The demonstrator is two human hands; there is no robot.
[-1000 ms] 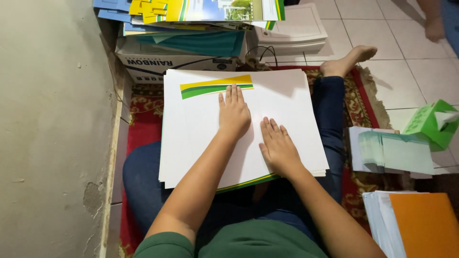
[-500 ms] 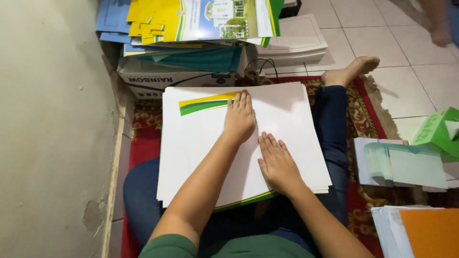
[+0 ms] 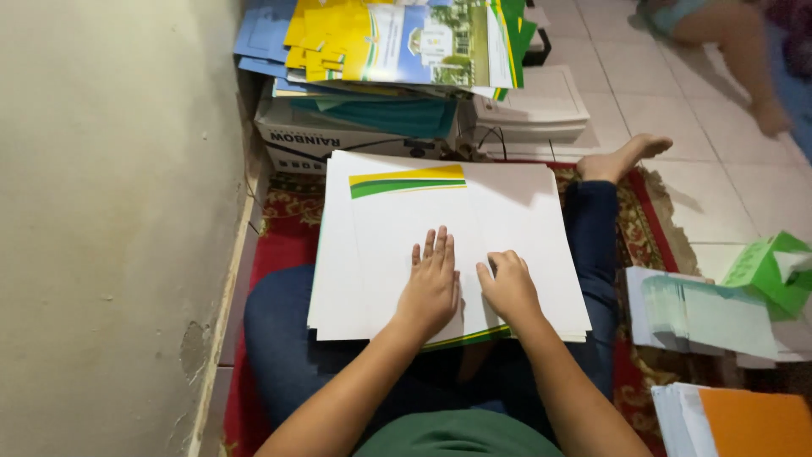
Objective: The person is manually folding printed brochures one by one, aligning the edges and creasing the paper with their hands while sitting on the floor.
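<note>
Both hands lie on the white sheets stacked on the person's lap, the left hand flat and open, the right hand with fingers curled, grasping nothing

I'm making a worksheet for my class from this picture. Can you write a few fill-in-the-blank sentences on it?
1. Both hands, the left hand and the right hand, rest on a stack of white ____.
2. The top sheet bears a yellow and ____ stripe.
3. The person sits on a ____ rug.
4. At the right edge lies an ____ folder.

Missing words: sheets; green; red; orange
</note>
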